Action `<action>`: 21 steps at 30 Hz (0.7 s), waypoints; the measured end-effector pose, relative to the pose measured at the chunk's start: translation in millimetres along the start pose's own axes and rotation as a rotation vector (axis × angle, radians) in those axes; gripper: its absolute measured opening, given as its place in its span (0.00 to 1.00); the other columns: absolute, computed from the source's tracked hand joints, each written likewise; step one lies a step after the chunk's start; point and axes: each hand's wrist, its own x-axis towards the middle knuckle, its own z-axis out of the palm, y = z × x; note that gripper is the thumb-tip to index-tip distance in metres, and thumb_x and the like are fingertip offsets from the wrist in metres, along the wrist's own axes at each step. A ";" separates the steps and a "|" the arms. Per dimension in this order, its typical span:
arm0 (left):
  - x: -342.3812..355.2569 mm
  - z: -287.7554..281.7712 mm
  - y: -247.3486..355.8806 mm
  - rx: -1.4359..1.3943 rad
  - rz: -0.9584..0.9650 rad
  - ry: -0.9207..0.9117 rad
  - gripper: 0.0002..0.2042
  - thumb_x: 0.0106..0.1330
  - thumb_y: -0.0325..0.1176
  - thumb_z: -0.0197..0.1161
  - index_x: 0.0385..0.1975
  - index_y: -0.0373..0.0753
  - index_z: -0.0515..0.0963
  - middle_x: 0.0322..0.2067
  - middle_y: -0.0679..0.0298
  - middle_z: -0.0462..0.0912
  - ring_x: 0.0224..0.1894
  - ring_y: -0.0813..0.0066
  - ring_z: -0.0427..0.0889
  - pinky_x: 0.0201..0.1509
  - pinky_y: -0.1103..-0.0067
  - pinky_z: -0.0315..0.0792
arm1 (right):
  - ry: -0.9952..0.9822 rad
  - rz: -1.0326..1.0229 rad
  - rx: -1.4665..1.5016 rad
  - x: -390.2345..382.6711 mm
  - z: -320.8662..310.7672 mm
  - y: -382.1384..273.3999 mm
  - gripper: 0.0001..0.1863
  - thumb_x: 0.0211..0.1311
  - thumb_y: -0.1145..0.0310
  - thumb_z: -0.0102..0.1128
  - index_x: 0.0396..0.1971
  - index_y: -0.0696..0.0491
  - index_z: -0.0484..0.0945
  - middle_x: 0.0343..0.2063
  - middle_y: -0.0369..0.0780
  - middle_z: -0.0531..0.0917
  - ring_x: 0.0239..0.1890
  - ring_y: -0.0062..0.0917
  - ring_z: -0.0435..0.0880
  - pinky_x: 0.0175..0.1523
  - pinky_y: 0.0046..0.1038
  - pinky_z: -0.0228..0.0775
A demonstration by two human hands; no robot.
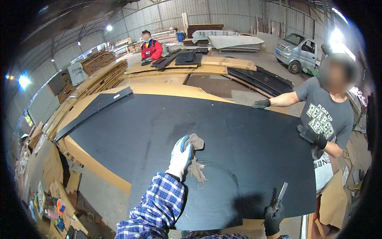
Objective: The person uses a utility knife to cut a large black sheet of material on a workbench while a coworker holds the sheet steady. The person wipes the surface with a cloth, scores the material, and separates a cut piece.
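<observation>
My left hand (181,157), in a white and blue glove, grips a crumpled beige-grey rag (195,142) on a large dark sheet (151,119). A frayed part of the rag lies just below it. My right hand (273,215), in a black glove at the sheet's lower right edge, is closed on a metal-bladed tool (282,193), blade upward. Brown cardboard (115,177) shows beneath the sheet. A narrow dark strip (95,112) lies along the sheet's upper left.
A co-worker in grey (322,115) rests black-gloved hands on the sheet's right part. A person in red (151,51) stands behind stacked dark panels (188,57). Board stacks (85,83) line the left; a van (294,53) stands at back right; cluttered items (59,207) lie lower left.
</observation>
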 end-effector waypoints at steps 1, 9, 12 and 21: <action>-0.3 -0.2 0.0 0.018 -0.003 0.002 0.21 0.69 0.34 0.59 0.60 0.34 0.72 0.57 0.55 0.77 0.60 0.63 0.75 0.64 0.73 0.68 | -0.011 0.036 0.034 -0.9 -0.9 -1.1 0.22 0.57 0.75 0.57 0.53 0.64 0.70 0.26 0.38 0.77 0.24 0.20 0.75 0.31 0.24 0.72; -1.6 -0.7 7.1 -0.021 -0.051 -0.019 0.22 0.70 0.36 0.59 0.61 0.36 0.71 0.59 0.55 0.75 0.61 0.62 0.74 0.63 0.72 0.69 | 0.087 0.001 -0.111 -0.9 0.9 -15.6 0.21 0.53 0.72 0.62 0.47 0.65 0.75 0.27 0.44 0.81 0.27 0.25 0.80 0.35 0.30 0.74; -4.5 -1.3 13.5 -0.089 -0.115 -0.033 0.21 0.70 0.34 0.58 0.61 0.34 0.71 0.57 0.57 0.76 0.59 0.67 0.75 0.62 0.75 0.69 | -0.045 0.101 -0.067 1.4 1.2 -4.4 0.22 0.54 0.73 0.61 0.49 0.65 0.74 0.26 0.42 0.79 0.26 0.24 0.79 0.34 0.29 0.73; -4.3 -1.5 12.1 0.058 0.019 0.022 0.21 0.69 0.36 0.59 0.60 0.36 0.72 0.53 0.56 0.78 0.47 0.68 0.81 0.50 0.75 0.75 | -0.029 -0.163 -0.046 -1.0 1.8 28.5 0.18 0.58 0.79 0.55 0.50 0.63 0.72 0.24 0.36 0.76 0.21 0.17 0.74 0.26 0.22 0.68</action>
